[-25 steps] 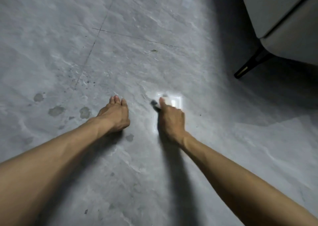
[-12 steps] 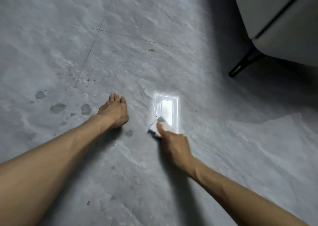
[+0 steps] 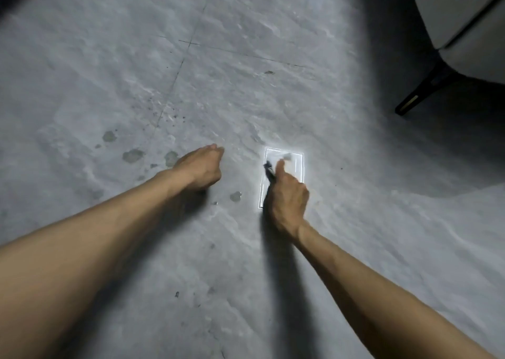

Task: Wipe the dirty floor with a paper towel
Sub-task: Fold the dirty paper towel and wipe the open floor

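Observation:
My right hand (image 3: 288,197) grips a small wad of white paper towel (image 3: 287,156) and presses it on the grey marbled floor (image 3: 355,235), over a bright rectangular reflection of a ceiling light. Most of the towel is hidden under the fingers. My left hand (image 3: 200,167) rests on the floor to the left, fingers together and bent, holding nothing. Dark greenish stains lie left of it, one blotch (image 3: 133,155) the largest, another stain (image 3: 235,196) between the two hands.
A pale sofa or cabinet (image 3: 464,17) on a black tapered leg (image 3: 418,95) stands at the upper right, casting a dark shadow. Tile joints cross at the upper middle, with small dark specks (image 3: 172,112) beside them.
My right hand has pushed the towel forward again, away from me, after pulling it back half a second ago. My left hand has stayed on the floor.

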Demonstrator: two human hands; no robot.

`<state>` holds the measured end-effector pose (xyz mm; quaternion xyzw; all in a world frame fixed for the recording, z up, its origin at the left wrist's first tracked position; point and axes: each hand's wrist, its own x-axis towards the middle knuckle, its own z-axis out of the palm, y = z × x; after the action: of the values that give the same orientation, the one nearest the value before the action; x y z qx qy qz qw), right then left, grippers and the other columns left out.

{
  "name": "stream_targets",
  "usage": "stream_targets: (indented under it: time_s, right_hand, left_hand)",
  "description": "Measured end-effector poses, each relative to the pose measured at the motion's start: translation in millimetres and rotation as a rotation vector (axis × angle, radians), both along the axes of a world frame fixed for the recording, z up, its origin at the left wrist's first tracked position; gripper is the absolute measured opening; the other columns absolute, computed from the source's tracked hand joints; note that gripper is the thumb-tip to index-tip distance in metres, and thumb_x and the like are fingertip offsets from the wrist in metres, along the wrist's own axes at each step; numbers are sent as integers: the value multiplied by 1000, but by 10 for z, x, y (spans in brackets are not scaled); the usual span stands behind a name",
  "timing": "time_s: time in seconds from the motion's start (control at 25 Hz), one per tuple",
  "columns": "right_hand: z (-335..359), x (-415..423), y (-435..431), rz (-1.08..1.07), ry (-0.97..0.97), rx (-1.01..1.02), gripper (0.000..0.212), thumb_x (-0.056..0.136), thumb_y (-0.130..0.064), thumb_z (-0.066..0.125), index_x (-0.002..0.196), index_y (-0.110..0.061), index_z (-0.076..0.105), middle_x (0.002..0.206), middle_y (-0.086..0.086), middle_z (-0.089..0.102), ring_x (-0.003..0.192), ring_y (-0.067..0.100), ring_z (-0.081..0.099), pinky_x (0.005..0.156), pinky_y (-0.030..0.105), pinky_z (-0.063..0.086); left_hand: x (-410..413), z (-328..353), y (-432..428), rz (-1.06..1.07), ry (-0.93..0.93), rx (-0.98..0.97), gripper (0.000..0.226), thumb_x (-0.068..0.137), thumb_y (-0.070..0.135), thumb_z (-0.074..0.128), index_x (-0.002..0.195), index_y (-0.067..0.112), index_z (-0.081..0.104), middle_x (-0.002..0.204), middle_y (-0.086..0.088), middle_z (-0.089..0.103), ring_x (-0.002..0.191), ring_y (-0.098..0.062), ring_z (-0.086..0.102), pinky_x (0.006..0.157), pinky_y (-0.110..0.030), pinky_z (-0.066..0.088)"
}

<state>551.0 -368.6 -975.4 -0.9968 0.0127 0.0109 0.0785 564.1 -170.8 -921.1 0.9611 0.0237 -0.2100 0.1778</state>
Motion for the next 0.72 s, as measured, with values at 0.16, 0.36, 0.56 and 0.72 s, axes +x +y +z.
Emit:
stream_targets:
  time_s: [0.16, 0.36, 0.56, 0.72]
  right_hand:
    - [40, -662, 1019, 716, 173, 93, 58, 88, -8, 41, 145, -16, 32, 95, 16, 67, 74, 39, 63, 54, 37, 30]
    - [131, 16, 261, 660, 95, -126, 57, 93, -16, 45, 146, -28, 28, 108, 7, 67, 86, 38, 63, 61, 36, 37]
    - [53, 53, 1124, 183, 25, 44, 50, 95, -11, 38, 144, -11, 29, 93, 15, 69, 79, 38, 64, 60, 35, 32]
    - [-18, -223, 1738, 643, 74, 25, 56, 88, -9, 41, 142, -19, 31, 96, 13, 69, 72, 40, 62, 54, 35, 30]
  left_hand:
    - [-428, 123, 500, 216, -218, -38, 51, 84, 11, 50, 133, 26, 52, 128, -12, 61, 118, -32, 56, 95, -40, 47]
    - [-970, 34, 1117, 415, -273, -22, 48, 86, 12, 48, 132, 25, 51, 124, -13, 63, 112, -35, 58, 90, -40, 49]
    - [-993, -134, 1761, 621, -248, 54, 56, 91, 24, 45, 145, 13, 32, 147, -14, 41, 131, -34, 43, 102, -42, 38]
    - [-817, -175, 2419, 583, -143, 103, 61, 98, 34, 36, 148, 5, 21, 153, -19, 27, 140, -33, 29, 113, -44, 28]
